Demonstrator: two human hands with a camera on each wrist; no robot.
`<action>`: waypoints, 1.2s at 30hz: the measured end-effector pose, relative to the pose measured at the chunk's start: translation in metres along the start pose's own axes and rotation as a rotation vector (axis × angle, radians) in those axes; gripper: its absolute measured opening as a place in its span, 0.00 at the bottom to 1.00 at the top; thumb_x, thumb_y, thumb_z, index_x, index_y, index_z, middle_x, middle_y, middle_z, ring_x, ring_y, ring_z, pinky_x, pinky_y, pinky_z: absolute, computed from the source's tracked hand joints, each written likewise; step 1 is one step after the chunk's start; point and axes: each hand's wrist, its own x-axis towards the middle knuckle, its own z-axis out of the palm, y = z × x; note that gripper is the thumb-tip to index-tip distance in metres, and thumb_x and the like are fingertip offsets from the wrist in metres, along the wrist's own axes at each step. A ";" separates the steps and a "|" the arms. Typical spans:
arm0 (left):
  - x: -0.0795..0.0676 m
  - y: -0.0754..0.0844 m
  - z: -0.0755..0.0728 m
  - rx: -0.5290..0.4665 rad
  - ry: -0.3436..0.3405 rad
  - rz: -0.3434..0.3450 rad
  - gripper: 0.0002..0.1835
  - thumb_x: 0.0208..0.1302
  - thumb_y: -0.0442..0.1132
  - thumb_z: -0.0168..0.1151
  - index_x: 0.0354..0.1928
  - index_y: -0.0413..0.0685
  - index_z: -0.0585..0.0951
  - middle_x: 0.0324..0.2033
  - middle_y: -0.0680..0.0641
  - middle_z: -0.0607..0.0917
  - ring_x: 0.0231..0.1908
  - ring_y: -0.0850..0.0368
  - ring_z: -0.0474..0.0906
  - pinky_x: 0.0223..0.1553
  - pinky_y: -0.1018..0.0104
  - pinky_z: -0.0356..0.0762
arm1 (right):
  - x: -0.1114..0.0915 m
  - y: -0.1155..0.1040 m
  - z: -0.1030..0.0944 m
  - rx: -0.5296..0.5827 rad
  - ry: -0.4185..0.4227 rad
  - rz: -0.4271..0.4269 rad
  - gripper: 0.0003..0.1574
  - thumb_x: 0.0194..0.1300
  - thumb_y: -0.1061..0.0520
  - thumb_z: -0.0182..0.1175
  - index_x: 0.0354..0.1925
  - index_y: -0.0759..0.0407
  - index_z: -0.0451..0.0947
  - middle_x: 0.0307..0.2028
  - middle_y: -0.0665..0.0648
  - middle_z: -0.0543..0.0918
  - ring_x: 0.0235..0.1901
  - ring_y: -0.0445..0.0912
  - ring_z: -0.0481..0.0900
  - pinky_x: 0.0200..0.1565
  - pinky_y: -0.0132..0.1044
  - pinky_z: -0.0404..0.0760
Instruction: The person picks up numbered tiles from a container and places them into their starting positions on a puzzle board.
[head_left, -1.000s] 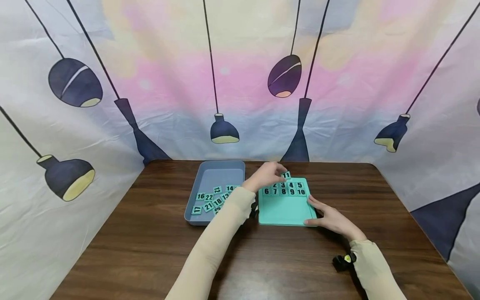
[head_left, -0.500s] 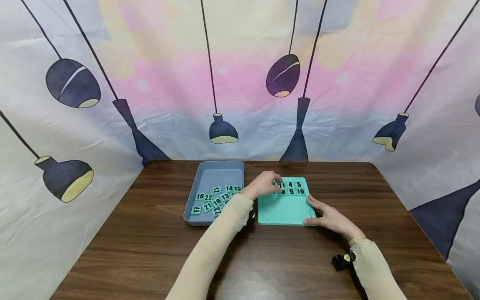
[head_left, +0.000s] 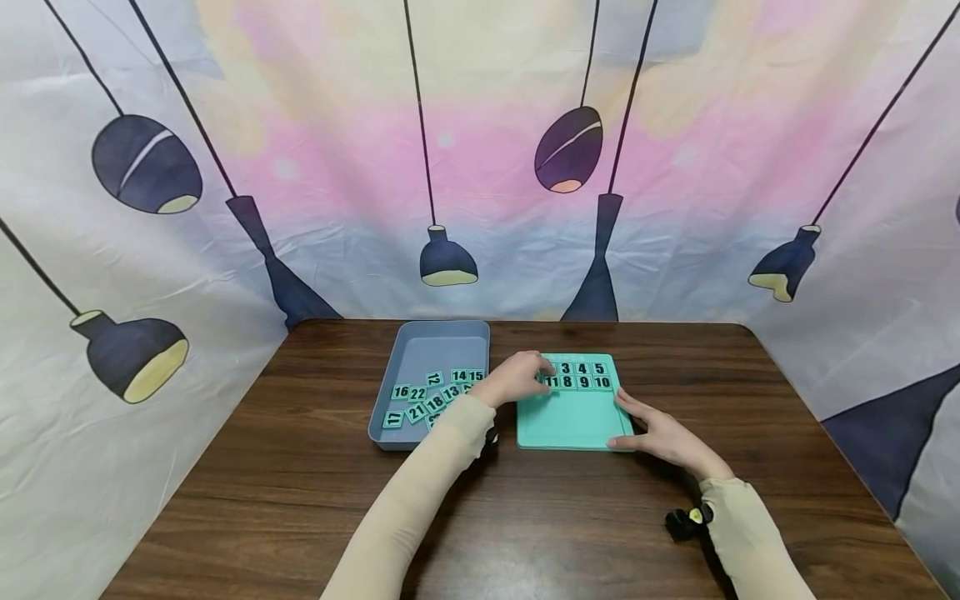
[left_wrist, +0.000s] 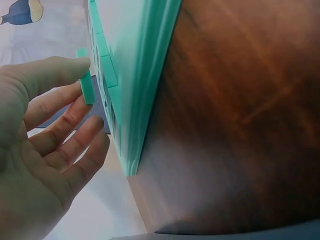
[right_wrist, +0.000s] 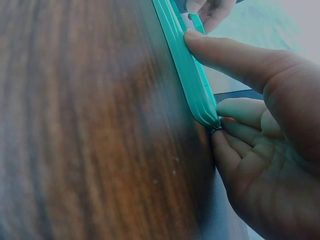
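Head view, left hand: near the centre of the frame, the left hand (head_left: 516, 377) pinches the 11 tile (head_left: 552, 382) over the left part of the turquoise number board (head_left: 570, 425).
Number rows: one can read tiles 3, 4 and 5 (head_left: 582, 369) in the upper row and tiles 8, 9 and 10 (head_left: 584, 382) beneath; the 11 tile hides the place before 8.
Right hand: the right hand (head_left: 667, 437) holds the board's lower right corner with thumb and fingers.
Blue-grey tray: at left of the board, the blue-grey tray (head_left: 447, 346) bears loose tiles (head_left: 435, 403), among them 16, 18 and 22.
Left wrist view, 11 tile: at upper left, thin edge towards the camera, between thumb and fingertips, apart from the board.
Right wrist view, board edge: the right thumb touches the near edge, other fingers the corner.
Step in hand: probably, placing 11.
Next move: it seems to call for lowering 11 flat, directly under 6.
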 end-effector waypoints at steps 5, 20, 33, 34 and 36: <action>-0.004 -0.004 0.003 0.011 -0.005 -0.006 0.20 0.69 0.41 0.67 0.61 0.46 0.82 0.57 0.47 0.81 0.58 0.52 0.77 0.54 0.63 0.78 | 0.000 -0.001 0.001 0.008 0.002 0.001 0.62 0.61 0.37 0.70 0.79 0.59 0.51 0.79 0.62 0.47 0.75 0.66 0.48 0.67 0.65 0.61; -0.018 -0.008 0.004 0.059 0.013 -0.015 0.19 0.68 0.42 0.68 0.60 0.49 0.83 0.57 0.49 0.82 0.55 0.54 0.79 0.54 0.62 0.78 | 0.000 -0.002 -0.002 0.016 -0.004 0.000 0.62 0.61 0.37 0.70 0.79 0.58 0.50 0.79 0.61 0.47 0.76 0.66 0.47 0.66 0.66 0.61; -0.026 -0.012 0.007 0.078 0.030 -0.020 0.19 0.68 0.42 0.68 0.59 0.49 0.83 0.57 0.48 0.82 0.56 0.53 0.78 0.54 0.61 0.78 | -0.001 -0.001 -0.002 0.007 -0.004 -0.002 0.63 0.61 0.36 0.70 0.79 0.60 0.50 0.79 0.63 0.46 0.75 0.67 0.46 0.66 0.67 0.60; -0.027 -0.012 0.007 0.078 0.031 -0.020 0.18 0.68 0.42 0.68 0.59 0.49 0.84 0.57 0.48 0.82 0.55 0.53 0.79 0.54 0.61 0.78 | -0.001 -0.001 -0.002 0.008 -0.005 -0.002 0.63 0.61 0.36 0.70 0.79 0.60 0.50 0.79 0.63 0.47 0.75 0.67 0.46 0.66 0.67 0.60; -0.029 -0.012 0.007 0.082 0.031 -0.023 0.19 0.68 0.42 0.68 0.59 0.49 0.84 0.57 0.48 0.82 0.54 0.53 0.79 0.53 0.62 0.78 | -0.001 -0.001 -0.001 0.005 -0.006 -0.001 0.63 0.62 0.36 0.69 0.79 0.60 0.50 0.79 0.63 0.47 0.75 0.67 0.47 0.66 0.67 0.61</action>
